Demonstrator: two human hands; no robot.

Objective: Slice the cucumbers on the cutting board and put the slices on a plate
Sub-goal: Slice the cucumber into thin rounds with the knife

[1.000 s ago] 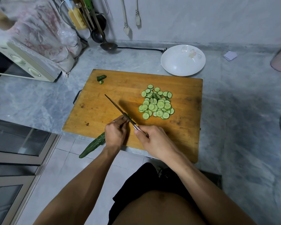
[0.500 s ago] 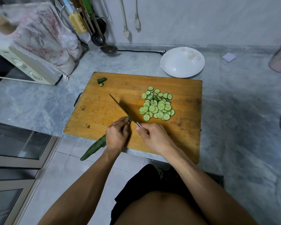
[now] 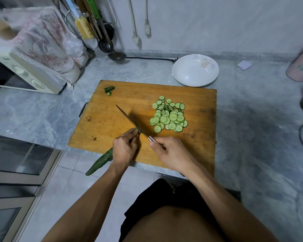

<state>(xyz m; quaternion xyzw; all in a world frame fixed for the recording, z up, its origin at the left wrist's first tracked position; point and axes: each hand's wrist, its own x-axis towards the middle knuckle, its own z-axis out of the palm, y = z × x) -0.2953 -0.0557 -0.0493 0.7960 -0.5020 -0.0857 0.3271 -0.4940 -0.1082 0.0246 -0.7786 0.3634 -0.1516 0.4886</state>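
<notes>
Marble counter, wooden cutting board, left hand gripping cucumber, right hand gripping knife

The cutting board lies on the desk, and the plate stands just behind its far right corner, with the microwave to the far left and a ladle behind the board near the wall. On the board, the pile of slices lies in the right half, two cucumber ends lie at the far left corner, and the knife stands left of the pile. The left hand holds the cucumber at the near edge, its end hanging over the floor, and the right hand is just right of it, gripping the knife handle.
</notes>
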